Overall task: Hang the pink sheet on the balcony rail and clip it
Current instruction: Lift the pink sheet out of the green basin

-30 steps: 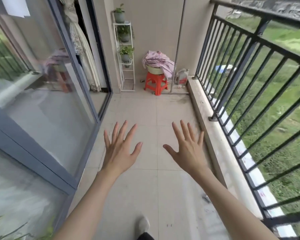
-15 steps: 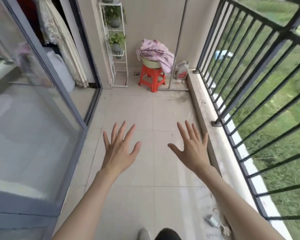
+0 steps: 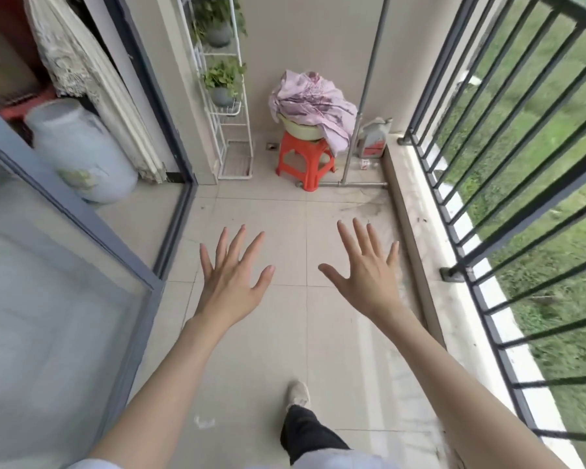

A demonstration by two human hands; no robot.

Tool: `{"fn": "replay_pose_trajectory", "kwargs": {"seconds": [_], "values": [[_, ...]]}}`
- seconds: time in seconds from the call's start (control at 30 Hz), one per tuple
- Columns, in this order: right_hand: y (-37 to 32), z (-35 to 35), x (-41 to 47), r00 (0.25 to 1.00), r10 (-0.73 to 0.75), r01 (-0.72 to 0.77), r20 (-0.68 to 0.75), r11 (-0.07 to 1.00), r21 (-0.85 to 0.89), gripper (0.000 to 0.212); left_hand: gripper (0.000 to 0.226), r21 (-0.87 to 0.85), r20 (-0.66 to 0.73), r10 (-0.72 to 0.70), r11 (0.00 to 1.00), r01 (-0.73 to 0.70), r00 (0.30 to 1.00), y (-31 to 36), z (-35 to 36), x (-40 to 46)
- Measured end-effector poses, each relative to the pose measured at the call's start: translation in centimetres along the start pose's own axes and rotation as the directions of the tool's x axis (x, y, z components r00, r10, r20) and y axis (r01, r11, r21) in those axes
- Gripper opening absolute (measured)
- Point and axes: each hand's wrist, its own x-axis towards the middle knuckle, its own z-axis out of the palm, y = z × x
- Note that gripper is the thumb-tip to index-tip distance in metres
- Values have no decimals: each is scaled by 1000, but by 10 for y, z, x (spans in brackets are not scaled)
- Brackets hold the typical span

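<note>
Two bare hands, left [image 3: 230, 286] and right [image 3: 369, 282], spread flat, holding nothing; crumpled pink sheet [image 3: 310, 103] heaped at 12 o'clock; barred metal rail [image 3: 508, 137] at 2 o'clock.

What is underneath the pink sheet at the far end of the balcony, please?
The pink sheet lies heaped in a pale basin, which stands on a red stool. Whatever else the basin holds is covered by the sheet.

Bare forearms, white short sleeves [image 3: 92, 463], dark trousers [image 3: 305, 434], pale grey shoe [image 3: 297, 394]
</note>
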Motion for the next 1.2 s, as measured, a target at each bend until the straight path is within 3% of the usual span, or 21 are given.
{"fn": "replay_pose_trajectory", "kwargs": {"seconds": [0.33, 0.7, 0.97, 1.2], "values": [[22, -2, 207, 999, -22, 23, 26, 1000, -10, 76, 75, -3, 50, -30, 1000, 30, 998, -14, 15, 194], [27, 17, 468, 999, 25, -25, 43, 1000, 1, 78, 58, -15, 91, 20, 1000, -19, 996, -64, 37, 469], [40, 16, 624, 996, 80, -81, 28, 996, 23, 79, 73, -6, 133, 107, 994, -107, 985, -76, 46, 643], [75, 31, 772, 993, 92, -92, 68, 996, -10, 77, 71, 0, 210, 69, 998, -71, 975, -90, 79, 781]]}}
